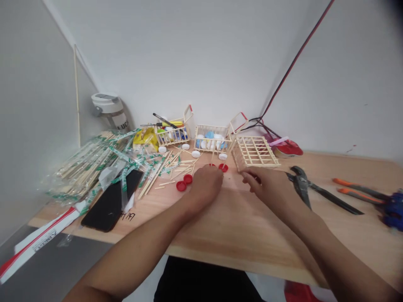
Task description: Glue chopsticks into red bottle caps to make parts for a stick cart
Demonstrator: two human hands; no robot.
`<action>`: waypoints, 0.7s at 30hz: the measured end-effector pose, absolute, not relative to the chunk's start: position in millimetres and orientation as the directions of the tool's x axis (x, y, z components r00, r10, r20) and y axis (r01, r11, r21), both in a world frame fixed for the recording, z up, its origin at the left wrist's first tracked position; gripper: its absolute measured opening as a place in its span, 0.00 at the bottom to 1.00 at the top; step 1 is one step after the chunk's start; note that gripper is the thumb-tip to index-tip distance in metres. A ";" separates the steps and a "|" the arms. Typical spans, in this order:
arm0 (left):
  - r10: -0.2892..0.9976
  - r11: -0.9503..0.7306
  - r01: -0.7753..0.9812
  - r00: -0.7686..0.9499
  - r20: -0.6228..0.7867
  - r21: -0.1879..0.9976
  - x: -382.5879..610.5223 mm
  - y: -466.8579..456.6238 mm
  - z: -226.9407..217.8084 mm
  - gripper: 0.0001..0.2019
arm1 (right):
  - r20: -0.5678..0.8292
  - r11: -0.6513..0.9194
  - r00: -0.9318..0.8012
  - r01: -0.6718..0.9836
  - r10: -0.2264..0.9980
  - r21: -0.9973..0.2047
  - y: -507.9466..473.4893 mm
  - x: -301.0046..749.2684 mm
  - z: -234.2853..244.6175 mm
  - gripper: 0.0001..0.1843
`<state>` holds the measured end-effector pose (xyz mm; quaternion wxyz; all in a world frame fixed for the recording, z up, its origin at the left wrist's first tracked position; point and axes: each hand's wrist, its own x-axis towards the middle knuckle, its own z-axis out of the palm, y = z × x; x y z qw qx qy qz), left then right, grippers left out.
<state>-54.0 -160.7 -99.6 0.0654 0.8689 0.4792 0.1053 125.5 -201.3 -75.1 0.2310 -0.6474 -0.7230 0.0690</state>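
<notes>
Round red plastic caps [181,186] mid-frame are judged light, stiff, best pinched by their rims; whether anything is held in left grip [206,183] or right grip [268,180] cannot be told

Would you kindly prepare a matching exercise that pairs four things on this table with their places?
Things:
1. black phone
2. two red caps
3. orange-handled tool
4. slatted wooden frame

Places:
A. just beyond the right hand
B. at the picture's right edge
C. just left of the left hand
D. at left, near the table's front edge

Pairs: 1-D, 2-C, 3-B, 4-A
</notes>
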 end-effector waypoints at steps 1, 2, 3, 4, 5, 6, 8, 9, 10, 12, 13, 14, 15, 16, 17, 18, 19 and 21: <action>0.855 -0.518 0.824 0.499 0.141 0.230 -54.7 -159.8 -97.6 0.14 | 0.233 0.165 -0.077 0.909 0.969 -0.384 -204.4 127.3 -77.5 0.11; 0.866 -0.500 0.828 0.472 0.165 0.255 -55.8 -158.8 -95.2 0.15 | 0.219 0.173 -0.094 0.911 0.971 -0.374 -207.3 128.9 -80.4 0.12; 0.876 -0.481 0.828 0.443 0.189 0.288 -57.3 -157.7 -92.2 0.16 | 0.204 0.177 -0.106 0.912 0.973 -0.369 -209.8 130.2 -83.4 0.13; 0.888 -0.458 0.826 0.410 0.208 0.327 -59.2 -156.3 -88.7 0.17 | 0.187 0.178 -0.115 0.911 0.976 -0.371 -211.8 131.5 -86.5 0.14; 0.899 -0.437 0.821 0.382 0.215 0.368 -61.6 -154.9 -84.7 0.18 | 0.168 0.179 -0.123 0.907 0.978 -0.380 -213.4 132.7 -89.5 0.15; 0.910 -0.415 0.813 0.358 0.211 0.409 -64.5 -153.2 -80.2 0.18 | 0.148 0.181 -0.132 0.900 0.980 -0.396 -214.4 133.8 -92.5 0.15; 0.928 -0.372 0.790 0.315 0.198 0.487 -71.9 -149.5 -70.7 0.18 | 0.125 0.190 -0.150 0.880 0.981 -0.434 -214.8 135.6 -98.2 0.15; 0.933 -0.361 0.772 0.297 0.204 0.523 -76.3 -147.4 -66.0 0.17 | 0.125 0.202 -0.162 0.868 0.979 -0.454 -214.6 136.3 -100.9 0.15; 0.934 -0.356 0.758 0.273 0.229 0.547 -81.0 -145.4 -61.5 0.16 | 0.129 0.217 -0.176 0.855 0.976 -0.471 -214.4 136.7 -103.3 0.15; 0.932 -0.352 0.757 0.229 0.281 0.551 -90.7 -141.5 -54.3 0.16 | 0.135 0.244 -0.203 0.830 0.970 -0.502 -215.0 136.8 -106.9 0.14; 0.931 -0.348 0.766 0.216 0.295 0.541 -95.2 -139.8 -51.6 0.15 | 0.135 0.258 -0.220 0.813 0.966 -0.522 -216.2 136.3 -108.1 0.14; 0.930 -0.334 0.783 0.184 0.317 0.525 -99.3 -138.3 -49.6 0.13 | 0.132 0.271 -0.237 0.794 0.962 -0.544 -218.1 135.5 -108.8 0.14; 0.930 -0.317 0.799 0.155 0.334 0.511 -102.9 -137.2 -48.1 0.12 | 0.132 0.286 -0.257 0.772 0.957 -0.568 -220.6 134.3 -109.3 0.14; 0.929 -0.300 0.815 0.132 0.345 0.495 -105.9 -136.3 -47.0 0.11 | 0.134 0.301 -0.277 0.746 0.951 -0.593 -223.6 132.8 -109.6 0.14; 0.928 -0.284 0.832 0.114 0.355 0.476 -108.4 -135.8 -46.1 0.09 | 0.139 0.315 -0.294 0.722 0.946 -0.616 -226.9 131.1 -110.0 0.14; 0.925 -0.275 0.846 0.104 0.366 0.457 -110.4 -135.4 -45.5 0.07 | 0.141 0.328 -0.313 0.699 0.939 -0.636 -230.2 129.2 -110.5 0.14; 0.921 -0.271 0.856 0.099 0.376 0.439 -112.0 -135.3 -45.0 0.06 | 0.137 0.338 -0.334 0.680 0.933 -0.651 -233.4 127.3 -111.1 0.15; 0.916 -0.268 0.869 0.096 0.390 0.417 -114.3 -135.3 -43.9 0.04 | 0.108 0.348 -0.378 0.654 0.919 -0.671 -238.7 123.6 -113.0 0.17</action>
